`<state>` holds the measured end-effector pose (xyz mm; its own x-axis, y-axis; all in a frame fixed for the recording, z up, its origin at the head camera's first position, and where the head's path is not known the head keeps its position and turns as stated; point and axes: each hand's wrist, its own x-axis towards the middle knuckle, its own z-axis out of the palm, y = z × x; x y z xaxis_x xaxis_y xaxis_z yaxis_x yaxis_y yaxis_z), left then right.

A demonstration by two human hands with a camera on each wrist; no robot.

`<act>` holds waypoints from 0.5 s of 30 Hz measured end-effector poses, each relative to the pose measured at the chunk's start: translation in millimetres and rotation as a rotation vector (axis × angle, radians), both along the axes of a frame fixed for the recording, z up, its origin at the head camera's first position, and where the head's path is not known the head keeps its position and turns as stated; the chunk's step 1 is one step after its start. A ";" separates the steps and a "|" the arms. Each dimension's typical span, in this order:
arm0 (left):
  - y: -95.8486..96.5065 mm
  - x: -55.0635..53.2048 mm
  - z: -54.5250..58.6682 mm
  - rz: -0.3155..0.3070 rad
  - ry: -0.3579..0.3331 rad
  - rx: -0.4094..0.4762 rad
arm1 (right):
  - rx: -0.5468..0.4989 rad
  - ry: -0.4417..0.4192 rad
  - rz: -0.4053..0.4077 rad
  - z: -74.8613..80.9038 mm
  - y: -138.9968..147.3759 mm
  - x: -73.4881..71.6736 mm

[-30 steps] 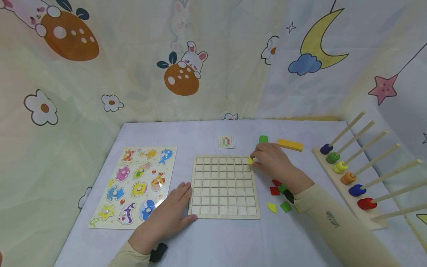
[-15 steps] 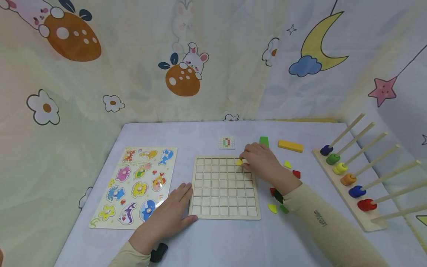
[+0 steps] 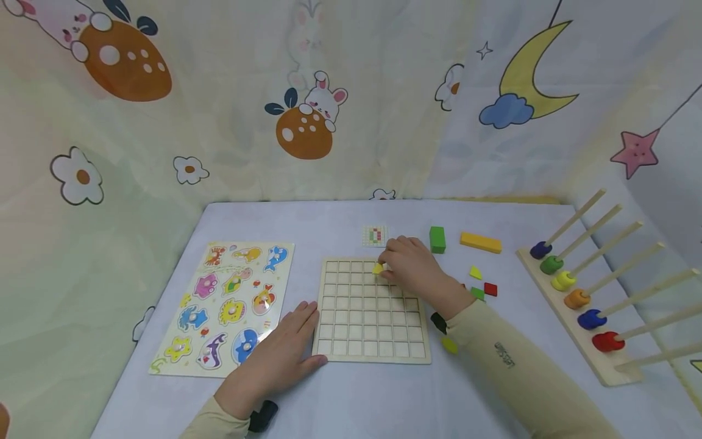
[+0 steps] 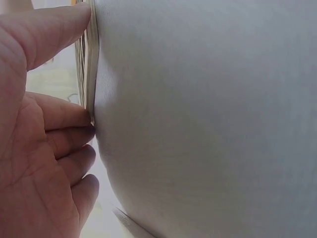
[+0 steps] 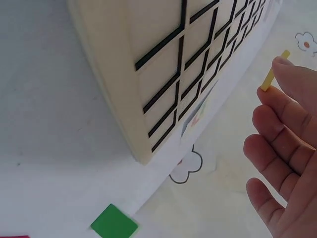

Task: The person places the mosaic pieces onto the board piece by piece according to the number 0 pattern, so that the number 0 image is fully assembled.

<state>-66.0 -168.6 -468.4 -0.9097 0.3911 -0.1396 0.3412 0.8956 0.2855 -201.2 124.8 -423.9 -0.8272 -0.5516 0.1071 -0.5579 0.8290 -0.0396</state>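
Free: the table's (image 3: 247,221) far left corner; the strip off the board's (image 3: 370,317) near edge. Obstacles: puzzle (image 3: 222,308) at left edge, rack (image 3: 572,320) at right, right hand (image 3: 414,268) over the board's far right corner.

Head view: high, forward-down. Wrist views: close, palm-side. All share grid board (image 3: 371,318).

So the square-gridded wooden board (image 3: 370,318) was lying flat on the surface, pale and unpainted, bare squares all over the near rows, with the left hand (image 3: 285,341) touching its left edge. The little yellow piece (image 3: 377,269) was thin and flat, pinched between the right hand's (image 3: 414,267) thumb and index finger over the board's far rows. Couldn't tell if it touched the wood.
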 end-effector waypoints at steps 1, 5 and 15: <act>0.1 -0.1 -0.2 0.001 -0.003 -0.002 | 0.001 -0.001 0.001 -0.4 -1.6 -0.4; 0.3 0.5 0.6 0.005 -0.008 0.003 | 0.015 -0.006 0.000 -0.2 -9.7 -2.1; 0.6 -0.7 -0.7 0.009 -0.009 0.001 | 0.060 -0.041 0.013 -7.4 -31.4 -5.7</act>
